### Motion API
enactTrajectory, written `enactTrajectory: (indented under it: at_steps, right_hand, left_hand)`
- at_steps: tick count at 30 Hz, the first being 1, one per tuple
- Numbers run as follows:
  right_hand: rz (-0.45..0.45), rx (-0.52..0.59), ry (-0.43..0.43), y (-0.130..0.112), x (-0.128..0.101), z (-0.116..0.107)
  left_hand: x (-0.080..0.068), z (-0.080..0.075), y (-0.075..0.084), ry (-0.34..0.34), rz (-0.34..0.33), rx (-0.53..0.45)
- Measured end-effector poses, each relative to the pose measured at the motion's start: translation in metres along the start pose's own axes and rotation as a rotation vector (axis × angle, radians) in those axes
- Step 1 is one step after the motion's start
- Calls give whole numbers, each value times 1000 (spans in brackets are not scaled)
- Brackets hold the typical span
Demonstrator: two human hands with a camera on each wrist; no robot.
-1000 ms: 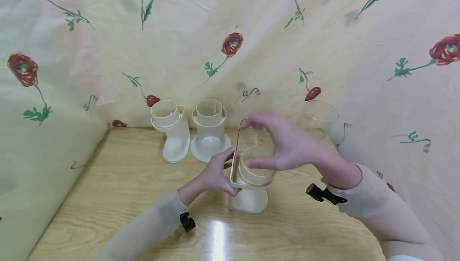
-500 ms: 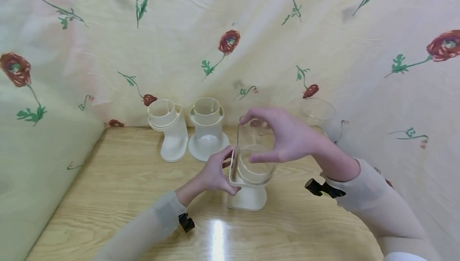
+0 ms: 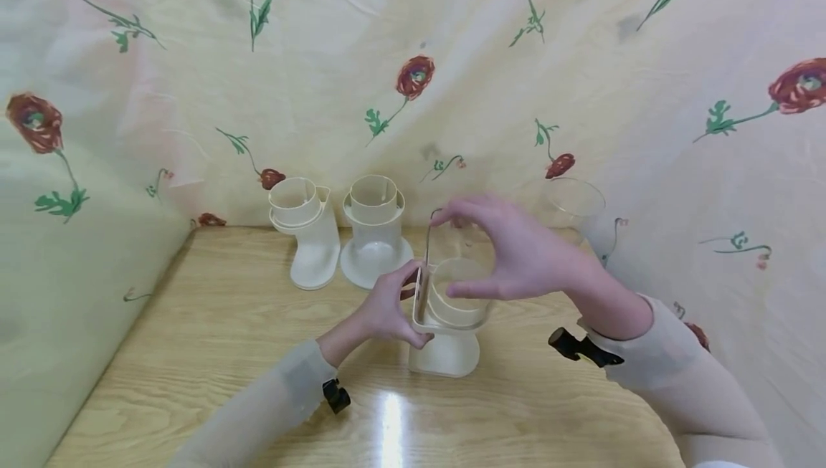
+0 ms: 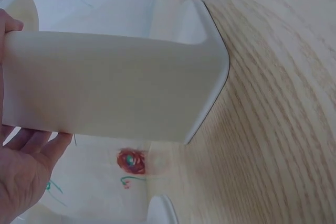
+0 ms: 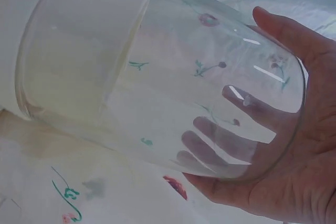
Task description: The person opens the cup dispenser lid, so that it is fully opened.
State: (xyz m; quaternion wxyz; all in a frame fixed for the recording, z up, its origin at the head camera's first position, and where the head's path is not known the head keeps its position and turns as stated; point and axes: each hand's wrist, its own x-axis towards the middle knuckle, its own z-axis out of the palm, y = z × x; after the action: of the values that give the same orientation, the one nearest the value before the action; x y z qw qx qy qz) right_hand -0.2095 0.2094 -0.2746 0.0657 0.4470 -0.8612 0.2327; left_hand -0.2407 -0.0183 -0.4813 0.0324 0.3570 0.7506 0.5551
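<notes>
The left hand [image 3: 387, 310] grips a white plastic stand [image 3: 445, 355] from the left, near its top. In the left wrist view, the stand's flat back [image 4: 115, 85] faces the camera, fingers on one edge and its foot at the wooden table. A clear cylinder [image 5: 163, 82] stands on top of the stand, around its white ring [image 5: 84, 45]. The right hand [image 3: 516, 253] holds the cylinder by its upper end, thumb on one side and fingers on the other. Through the clear wall, its fingers [image 5: 210, 145] show in the right wrist view.
Behind, near the cloth wall, are two more white stands [image 3: 316, 256] [image 3: 374, 267], each topped by a ring. At the back right, behind the right hand, is a clear round vessel [image 3: 576, 214]. Flowered cloth encloses the wooden table [image 3: 245, 353] at the back and sides.
</notes>
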Motion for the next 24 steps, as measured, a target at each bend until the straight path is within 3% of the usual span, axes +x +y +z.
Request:
enactTrajectory:
  at_steps: [5,11,24]
  right_hand:
    - [70,-34,-30,0,-11,0]
    - [116,11,18,6,-21,2]
    - [143,18,-20,6,-8,0]
  left_hand:
    - [-1,0,0,2,-2,4]
    - [-1,1,2,6,15,4]
    - [-2,1,3,16,-44,14]
